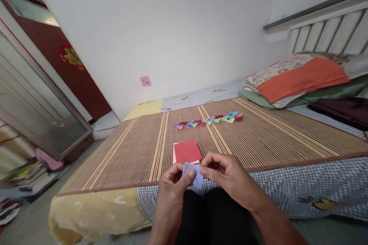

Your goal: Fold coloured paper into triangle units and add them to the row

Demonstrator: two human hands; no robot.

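A small folded piece of lavender paper (197,180) is held up over my lap, above the bed's front edge. My left hand (173,183) pinches its left side, the thumb lying across the front. At its right edge my right hand (222,172) has thumb and forefinger closed on the paper. Just beyond my hands lies a stack of square paper with a red sheet (188,151) on top and pale pink sheets showing beneath. Farther back, small folded paper pieces (209,121) in many colours stand in two close rows on the striped mat.
The striped mat (126,157) covers most of the bed. Pillows with an orange cloth (306,76) and dark folded fabric (342,111) are at the right by the headboard. Books (28,174) lie on the left, below a cabinet (37,88). A white wall (172,26) rises behind.
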